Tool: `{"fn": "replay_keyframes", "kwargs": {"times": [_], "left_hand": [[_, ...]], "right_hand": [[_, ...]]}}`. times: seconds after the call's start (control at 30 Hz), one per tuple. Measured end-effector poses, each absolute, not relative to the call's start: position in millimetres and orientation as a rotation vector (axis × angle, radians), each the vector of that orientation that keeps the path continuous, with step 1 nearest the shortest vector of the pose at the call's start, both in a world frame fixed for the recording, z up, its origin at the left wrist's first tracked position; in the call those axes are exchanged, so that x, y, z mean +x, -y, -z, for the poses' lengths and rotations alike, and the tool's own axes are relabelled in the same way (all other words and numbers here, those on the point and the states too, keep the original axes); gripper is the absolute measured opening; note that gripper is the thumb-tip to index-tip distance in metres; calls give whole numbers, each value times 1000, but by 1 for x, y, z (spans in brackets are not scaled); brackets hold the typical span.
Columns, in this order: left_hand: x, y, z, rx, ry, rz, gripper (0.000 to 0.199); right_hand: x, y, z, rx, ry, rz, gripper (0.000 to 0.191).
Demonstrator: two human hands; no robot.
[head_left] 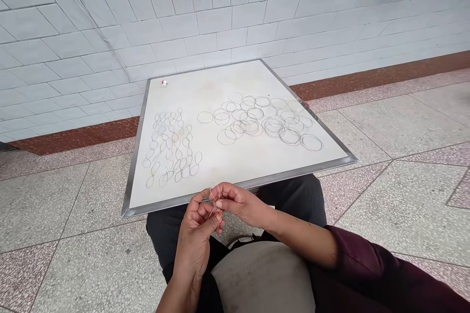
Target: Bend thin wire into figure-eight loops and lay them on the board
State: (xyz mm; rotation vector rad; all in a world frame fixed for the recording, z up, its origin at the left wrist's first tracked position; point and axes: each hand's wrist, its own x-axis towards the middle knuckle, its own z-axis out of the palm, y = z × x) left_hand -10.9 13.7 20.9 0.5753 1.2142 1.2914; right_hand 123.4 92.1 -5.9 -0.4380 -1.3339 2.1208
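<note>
My left hand (200,225) and my right hand (237,203) meet just in front of the table's near edge, above my lap. Between them they pinch a thin wire loop (215,190), crossed into a figure-eight shape. My fingers cover part of it. On the left of the white table (209,156) lie several wires twisted into figure eights (185,171), roughly in rows. Toward the right, plain round wire rings (251,126) overlap in a loose spread of several.
A small white and red object (164,84) rests at the table's far left corner. The table has a metal edge (238,186). Behind stands a white tiled wall (216,19) with a cable (93,22) hanging down it. The floor is speckled tile (95,259).
</note>
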Motion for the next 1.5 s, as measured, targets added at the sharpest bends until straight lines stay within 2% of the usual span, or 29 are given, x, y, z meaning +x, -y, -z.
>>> {"fn": "replay_keyframes", "kwargs": {"times": [0.17, 0.4, 0.6, 0.87, 1.3, 1.5], "left_hand": [[-14, -14, -15, 558, -1217, -1220, 58], [-6, -14, -13, 575, -1218, -1203, 58], [1, -11, -11, 454, -1137, -1328, 49], [6, -14, -13, 411, -1137, -1447, 53], [5, -13, -14, 337, -1063, -1455, 50], [1, -14, -15, 313, -1041, -1430, 56]], "right_hand": [[126, -93, 10, -487, 1379, -2095, 24], [134, -97, 14, -537, 1449, -2062, 24], [135, -96, 12, -533, 1426, -2000, 22], [133, -88, 9, -494, 1414, -1967, 20], [129, -87, 4, -478, 1301, -1999, 22], [129, -85, 8, -505, 1301, -2007, 23]]}}
